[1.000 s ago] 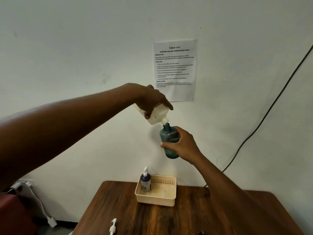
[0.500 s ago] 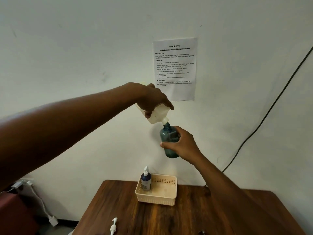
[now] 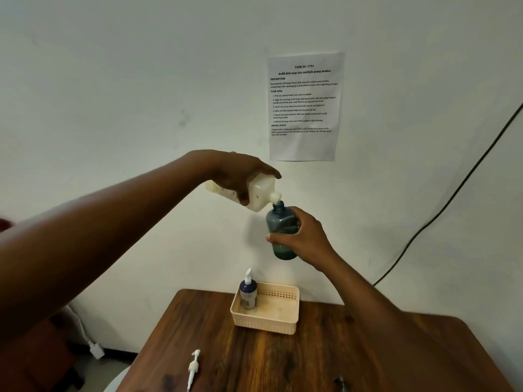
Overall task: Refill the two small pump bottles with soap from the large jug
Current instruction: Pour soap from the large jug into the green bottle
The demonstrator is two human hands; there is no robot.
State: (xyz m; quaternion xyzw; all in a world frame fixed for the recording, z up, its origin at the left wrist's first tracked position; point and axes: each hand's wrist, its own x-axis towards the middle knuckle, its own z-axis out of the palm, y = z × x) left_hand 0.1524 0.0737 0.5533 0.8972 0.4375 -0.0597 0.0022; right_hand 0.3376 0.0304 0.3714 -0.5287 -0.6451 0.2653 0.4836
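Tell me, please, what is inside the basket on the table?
A pump bottle stands upright in the left rear corner of the basket, its pump fitted. The rest of the floor looks bare; the near wall hides the strip just behind it.

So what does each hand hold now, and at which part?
The left hand holds the large jug around its body, near the shoulder. The right hand holds the open blue bottle around its middle.

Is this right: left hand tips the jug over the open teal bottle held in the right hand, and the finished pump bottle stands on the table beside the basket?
Not quite. The head view shows the pump bottle standing inside the basket, at its left end, not beside it. The rest holds: left hand tips the jug over the teal bottle in the right hand.
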